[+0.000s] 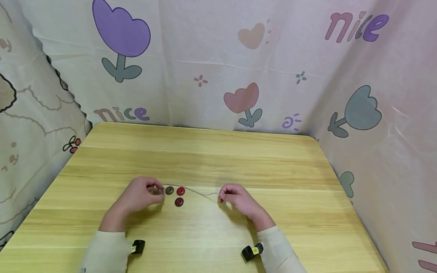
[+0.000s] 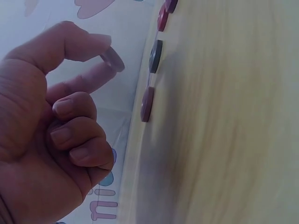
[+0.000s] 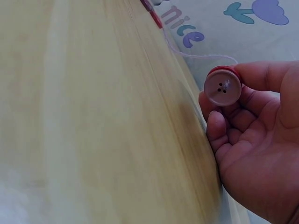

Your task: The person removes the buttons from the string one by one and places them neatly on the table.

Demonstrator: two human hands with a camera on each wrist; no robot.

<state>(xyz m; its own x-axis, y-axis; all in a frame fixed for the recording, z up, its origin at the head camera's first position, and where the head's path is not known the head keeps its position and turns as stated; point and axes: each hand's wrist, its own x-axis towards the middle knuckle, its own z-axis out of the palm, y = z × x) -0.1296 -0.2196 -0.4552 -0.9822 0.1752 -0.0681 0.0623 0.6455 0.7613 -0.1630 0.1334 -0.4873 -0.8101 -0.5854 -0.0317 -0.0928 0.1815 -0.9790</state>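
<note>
Left hand (image 1: 140, 195) and right hand (image 1: 240, 200) both pinching, cord (image 1: 196, 192) between

Left side: thumb and one finger clamped on the rim of a brownish button (image 2: 113, 59), held just clear of the bench (image 1: 205, 151). Remaining three fingers curled in toward the palm. Near the pinching fingertips, a loose brown button (image 2: 146, 105) lies on the wood.

From the left fingers toward the right: first a dark grey button (image 1: 169, 190), then a bright red button (image 1: 180, 191) just past it. A dark red button (image 1: 179, 202) sits just nearer the person than the bright red one.

Right side: fingers closed on a pinkish button (image 3: 223, 87) with four holes, face toward the wrist camera. Red edge of a second button (image 3: 217, 68) shows directly behind it, in the same pinch.

Cord leaves the right fingertips with a slack bend and runs toward the left fingers, along the far side of the loose buttons. Whether it is threaded through the pinched buttons cannot be told.

Well beyond both sets of fingers: hanging cloth (image 1: 211, 45) printed with flowers and "nice".
</note>
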